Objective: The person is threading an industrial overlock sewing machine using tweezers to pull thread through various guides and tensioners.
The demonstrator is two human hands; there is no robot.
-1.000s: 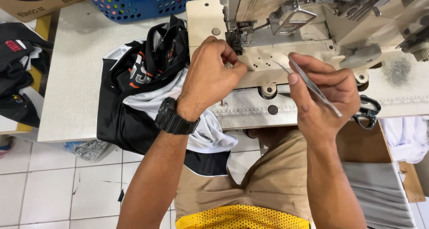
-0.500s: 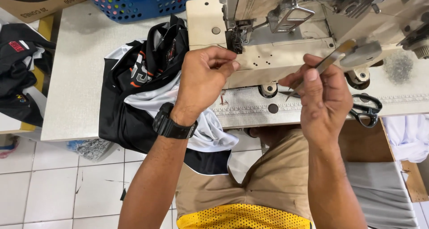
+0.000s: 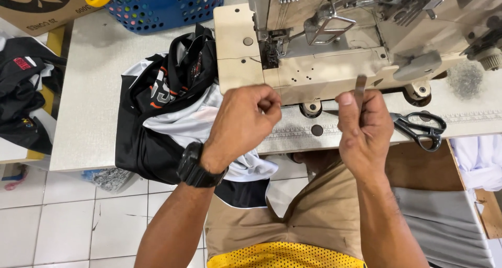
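Two bare hands work in front of an industrial sewing machine (image 3: 334, 48) in the single head view, which looks straight down. The left hand (image 3: 246, 122), with a black wristwatch (image 3: 197, 166) on its wrist, is curled into a loose fist just below the machine's cream bed, its fingertips pinched together; whatever it pinches is too small to tell. The right hand (image 3: 364, 129) is raised beside it, apart from it, and grips a thin grey metal tool (image 3: 360, 90), probably tweezers, between thumb and fingers, so that the tool points upright towards the machine's front edge. Just right of that hand, black-handled scissors (image 3: 421, 129) lie flat on the table (image 3: 89, 106), near its front edge. Left of the left hand, a heap of black, white and orange garments (image 3: 167, 111) lies on the table beside the machine bed and hangs over the edge under the left forearm. A blue plastic basket (image 3: 157, 6) stands at the table's far side, with a cardboard box (image 3: 36, 6) just to its left. Another dark pile of clothing (image 3: 23, 100) rests on a surface at the far left. Below, the person's tan trousers (image 3: 293, 215) and a yellow mesh shirt (image 3: 282, 255) show above the white tiled floor (image 3: 68, 215)
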